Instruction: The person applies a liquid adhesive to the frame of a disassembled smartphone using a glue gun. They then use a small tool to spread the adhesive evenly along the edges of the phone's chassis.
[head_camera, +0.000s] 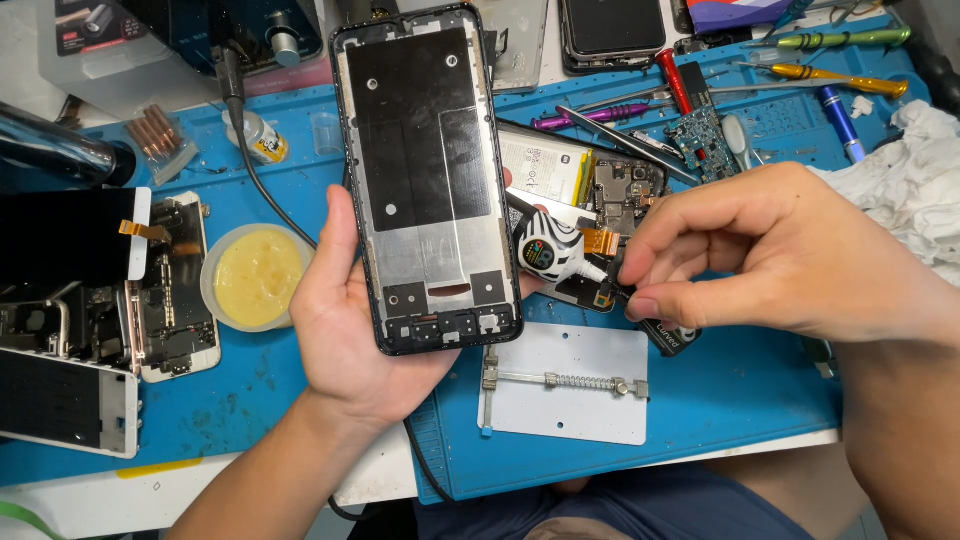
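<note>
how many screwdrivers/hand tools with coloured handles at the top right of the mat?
5 visible: green screwdriver topmost, yellow screwdriver below it, blue screwdriver beside the white cloth, red screwdriver and purple screwdriver further left. More may be hidden beyond the frame edge.

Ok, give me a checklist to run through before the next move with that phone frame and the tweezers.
1. Phone frame held firmly in left hand: ok.
2. Frame's inner side faces the camera: ok.
3. Right hand has a grip on the black tweezers: ok.
4. What the tweezer tips hold: cannot tell, fingers hide them.
5. Opened phone body with orange flex lies on the blue mat: ok.
6. Mat around it free of tools: not ok.
</note>
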